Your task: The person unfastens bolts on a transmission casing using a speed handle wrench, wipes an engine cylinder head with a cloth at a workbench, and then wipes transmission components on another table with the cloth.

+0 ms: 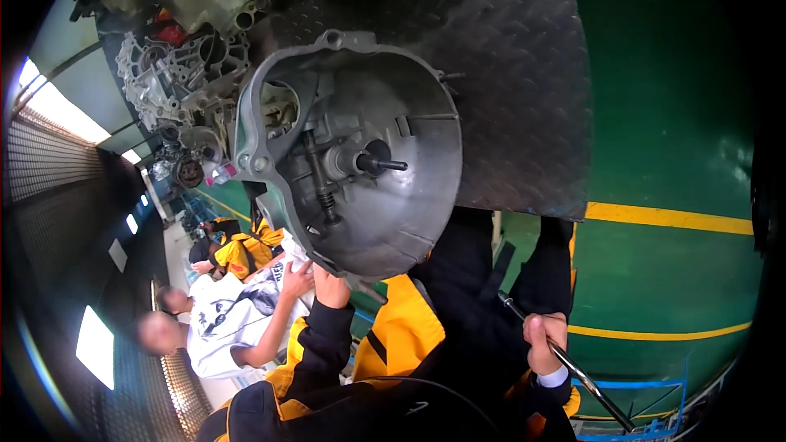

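A large grey metal transmission bell housing [424, 196] faces me, its hollow side showing an input shaft [384, 164] and a release fork shaft with a coil spring [325, 196]. My left hand [332, 288] is at the lower rim of this housing; its fingers are hidden behind the metal, so I cannot tell how it grips. Lower right, away from the housing, my right hand [545, 344] is closed around a long chrome socket wrench bar [592, 388]. The bar slants, with a socket-like end [505, 298] towards the housing.
A dark tread-plate bench top [522, 104] bears the housing. Cast aluminium gearbox parts [178, 83] and a bottle [221, 175] lie at left. A person in a white T-shirt [227, 325] stands close by, one hand [298, 280] near my left. Others are beyond. Green floor [663, 135] has yellow lines.
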A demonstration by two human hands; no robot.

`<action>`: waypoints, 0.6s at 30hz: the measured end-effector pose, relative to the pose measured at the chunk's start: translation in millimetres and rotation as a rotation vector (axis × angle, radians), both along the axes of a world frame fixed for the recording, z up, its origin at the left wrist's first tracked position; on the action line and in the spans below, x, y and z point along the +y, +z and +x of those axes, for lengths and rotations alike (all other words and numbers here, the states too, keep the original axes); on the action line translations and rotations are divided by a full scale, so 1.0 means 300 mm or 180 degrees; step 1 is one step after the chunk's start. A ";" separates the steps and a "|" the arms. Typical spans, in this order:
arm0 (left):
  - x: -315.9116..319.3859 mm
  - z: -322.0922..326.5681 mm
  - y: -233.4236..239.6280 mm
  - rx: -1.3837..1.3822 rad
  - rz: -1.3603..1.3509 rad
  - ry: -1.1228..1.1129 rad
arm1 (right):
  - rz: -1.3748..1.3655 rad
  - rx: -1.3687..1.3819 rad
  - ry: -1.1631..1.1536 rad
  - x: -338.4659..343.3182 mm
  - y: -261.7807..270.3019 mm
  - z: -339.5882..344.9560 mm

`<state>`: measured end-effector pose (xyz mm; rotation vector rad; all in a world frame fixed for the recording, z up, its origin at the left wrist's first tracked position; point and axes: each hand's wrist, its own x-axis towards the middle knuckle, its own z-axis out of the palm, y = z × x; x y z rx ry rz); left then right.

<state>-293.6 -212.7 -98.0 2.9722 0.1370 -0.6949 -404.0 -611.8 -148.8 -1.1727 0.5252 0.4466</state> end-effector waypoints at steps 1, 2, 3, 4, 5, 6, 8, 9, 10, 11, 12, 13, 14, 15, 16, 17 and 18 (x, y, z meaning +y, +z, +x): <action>0.020 -0.004 0.004 -0.0029 -0.0581 0.0441 | 0.0059 0.0056 -0.0002 0.011 -0.010 -0.002; 0.034 -0.010 0.007 -0.0062 -0.1162 0.0876 | 0.0103 0.0112 0.0033 0.019 -0.015 -0.002; 0.050 -0.007 0.011 -0.0112 -0.1750 0.1313 | 0.0065 0.0087 0.0118 0.027 -0.018 0.000; 0.054 -0.015 0.007 -0.0096 -0.1366 0.0839 | 0.0080 0.0042 0.0111 0.031 -0.018 0.002; 0.058 -0.019 0.011 0.0136 -0.1347 0.0715 | 0.0076 0.0013 0.0162 0.033 -0.018 0.005; 0.049 -0.028 -0.010 0.0122 -0.1733 0.0909 | 0.0101 0.0027 0.0141 0.032 -0.017 0.010; 0.027 -0.046 -0.014 0.0304 -0.0751 0.0261 | 0.0114 0.0109 0.0190 0.021 -0.014 0.023; 0.009 -0.061 -0.012 0.0218 -0.0676 0.0173 | 0.0122 0.0155 0.0226 0.008 -0.012 0.030; -0.006 -0.065 -0.014 0.0125 -0.0603 0.0085 | 0.0021 0.0141 0.0172 -0.003 -0.012 0.041; -0.020 -0.065 -0.013 0.0084 -0.0474 -0.0275 | -0.0080 0.0135 0.0114 -0.021 -0.010 0.054; -0.030 -0.056 -0.012 0.0166 -0.0732 0.0230 | -0.0224 0.0137 0.0083 -0.035 -0.007 0.069; -0.039 -0.044 -0.011 0.0070 -0.0560 0.0044 | -0.0105 0.0237 0.0069 -0.060 -0.008 0.089; -0.050 -0.034 -0.012 -0.0016 -0.0387 -0.0141 | -0.0078 0.0505 0.0012 -0.080 -0.005 0.109; -0.059 -0.018 -0.013 -0.0106 -0.0216 -0.0321 | -0.0042 0.0679 -0.0076 -0.103 -0.002 0.134; -0.082 -0.023 -0.015 -0.0403 -0.0369 -0.0530 | -0.0021 0.1024 -0.0091 -0.125 -0.001 0.161; -0.110 -0.034 -0.018 -0.0505 -0.0629 -0.0240 | 0.0023 0.1246 -0.0158 -0.145 0.001 0.192; -0.128 -0.029 -0.021 -0.0577 -0.0987 0.0215 | 0.0355 0.1511 -0.0313 -0.164 0.000 0.225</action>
